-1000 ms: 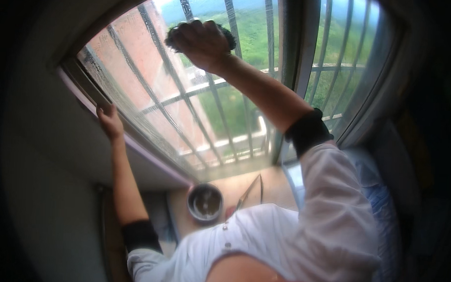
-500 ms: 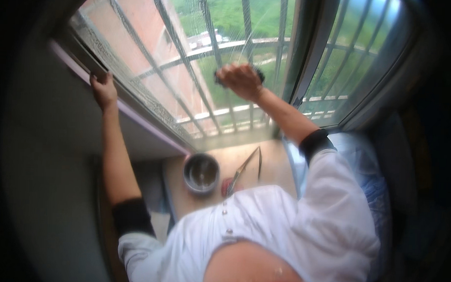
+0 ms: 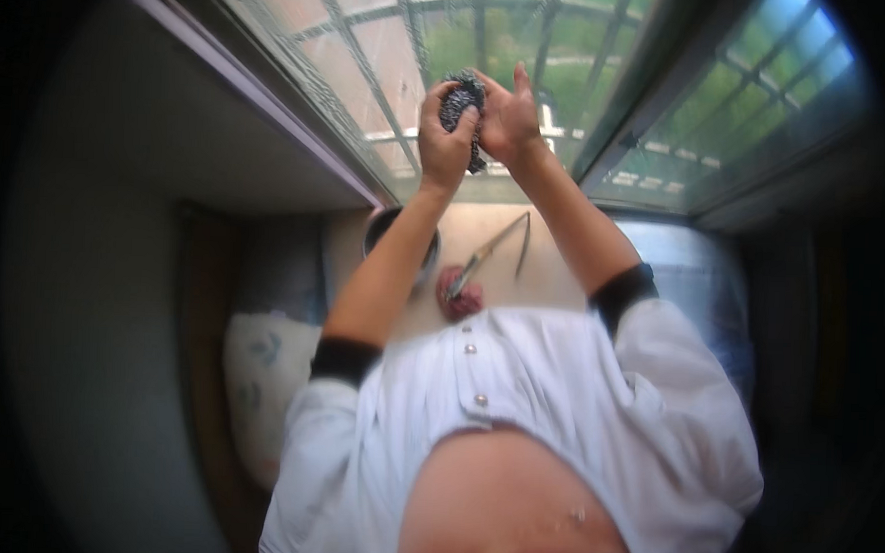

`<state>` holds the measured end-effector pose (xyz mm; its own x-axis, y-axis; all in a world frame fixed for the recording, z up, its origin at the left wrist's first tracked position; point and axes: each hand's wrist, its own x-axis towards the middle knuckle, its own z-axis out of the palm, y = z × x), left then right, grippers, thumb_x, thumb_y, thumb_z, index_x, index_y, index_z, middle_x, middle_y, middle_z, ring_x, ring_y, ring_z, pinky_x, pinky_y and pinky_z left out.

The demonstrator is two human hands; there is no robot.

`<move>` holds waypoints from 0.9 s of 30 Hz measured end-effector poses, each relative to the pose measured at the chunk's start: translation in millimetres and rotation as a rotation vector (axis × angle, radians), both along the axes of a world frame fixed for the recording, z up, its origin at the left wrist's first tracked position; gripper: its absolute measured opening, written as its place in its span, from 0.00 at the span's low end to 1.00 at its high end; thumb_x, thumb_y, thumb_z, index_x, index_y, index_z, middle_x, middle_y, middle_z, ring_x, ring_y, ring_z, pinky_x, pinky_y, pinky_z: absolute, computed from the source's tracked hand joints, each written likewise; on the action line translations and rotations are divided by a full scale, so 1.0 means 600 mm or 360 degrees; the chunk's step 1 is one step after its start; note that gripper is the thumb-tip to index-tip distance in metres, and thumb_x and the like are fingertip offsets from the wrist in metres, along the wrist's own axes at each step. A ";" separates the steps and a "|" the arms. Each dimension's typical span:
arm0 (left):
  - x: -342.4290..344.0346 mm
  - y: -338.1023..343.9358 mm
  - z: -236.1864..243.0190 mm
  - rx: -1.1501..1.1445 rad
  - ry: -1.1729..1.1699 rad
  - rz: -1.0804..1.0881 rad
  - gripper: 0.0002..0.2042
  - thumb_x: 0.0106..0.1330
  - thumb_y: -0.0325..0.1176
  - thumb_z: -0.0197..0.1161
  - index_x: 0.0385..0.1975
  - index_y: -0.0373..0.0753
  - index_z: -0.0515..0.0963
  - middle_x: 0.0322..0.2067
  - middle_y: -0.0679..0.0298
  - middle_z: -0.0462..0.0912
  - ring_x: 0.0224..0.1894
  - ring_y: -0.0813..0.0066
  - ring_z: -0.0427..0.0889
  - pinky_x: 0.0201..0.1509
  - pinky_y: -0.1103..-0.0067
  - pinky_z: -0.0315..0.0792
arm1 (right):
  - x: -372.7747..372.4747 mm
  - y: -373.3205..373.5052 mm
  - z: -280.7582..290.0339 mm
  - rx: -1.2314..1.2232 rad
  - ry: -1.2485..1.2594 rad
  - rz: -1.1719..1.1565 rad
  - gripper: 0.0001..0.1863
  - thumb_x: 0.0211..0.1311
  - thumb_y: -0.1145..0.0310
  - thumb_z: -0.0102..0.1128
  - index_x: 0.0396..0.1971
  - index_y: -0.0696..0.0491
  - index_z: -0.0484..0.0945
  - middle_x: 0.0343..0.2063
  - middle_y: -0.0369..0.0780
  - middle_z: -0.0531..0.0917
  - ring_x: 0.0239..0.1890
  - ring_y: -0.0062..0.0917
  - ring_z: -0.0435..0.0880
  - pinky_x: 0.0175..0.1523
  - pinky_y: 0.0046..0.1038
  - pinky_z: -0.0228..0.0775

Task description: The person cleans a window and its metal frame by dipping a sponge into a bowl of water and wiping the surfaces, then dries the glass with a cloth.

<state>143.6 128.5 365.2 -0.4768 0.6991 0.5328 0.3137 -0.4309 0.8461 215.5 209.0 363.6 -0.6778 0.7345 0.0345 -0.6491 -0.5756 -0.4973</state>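
- Shirt (image 3: 555,417), white, fills the lower frame, nearest the camera.
- Bowl (image 3: 378,237) and scissors (image 3: 492,254) lie mid-frame on the sill.
- Left hand (image 3: 445,140) and right hand (image 3: 506,118) together clasp the scourer (image 3: 460,102) at upper centre, before the window bars (image 3: 372,74).
- Scourer looks light, springy, scratchy; best squeezed around its bulk.

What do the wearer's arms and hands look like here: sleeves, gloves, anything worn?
Both hands, the left hand and right hand, are bare: no gloves, and no rings or watch that I can make out. Forearms are bare too. Each arm wears a loose white sleeve ending above the elbow in a dark band: left cuff, right cuff. The white shirt has small round buttons down the front.
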 end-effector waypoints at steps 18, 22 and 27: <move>0.034 0.005 0.016 0.0601 0.1187 0.0123 0.17 0.47 0.24 0.70 0.40 0.44 0.81 0.55 0.51 0.71 0.55 0.53 0.73 0.59 0.66 0.69 | 0.034 0.037 -0.033 -0.0473 -0.0117 -0.0301 0.21 0.66 0.49 0.50 0.34 0.54 0.78 0.32 0.37 0.81 0.32 0.27 0.79 0.38 0.30 0.72; 0.025 0.078 0.195 0.1050 0.1465 0.0313 0.21 0.46 0.27 0.71 0.43 0.47 0.80 0.55 0.56 0.73 0.51 0.57 0.74 0.55 0.69 0.70 | 0.166 0.069 0.100 0.0801 -0.0720 -0.1607 0.08 0.66 0.69 0.52 0.41 0.57 0.75 0.33 0.38 0.81 0.30 0.23 0.77 0.37 0.30 0.71; 0.137 0.208 0.441 0.1590 0.1706 0.0317 0.11 0.53 0.25 0.63 0.37 0.35 0.78 0.38 0.55 0.77 0.37 0.59 0.77 0.37 0.69 0.73 | 0.277 0.195 0.244 0.1865 -0.1656 -0.3497 0.21 0.69 0.67 0.47 0.58 0.60 0.68 0.54 0.50 0.73 0.58 0.44 0.70 0.63 0.40 0.60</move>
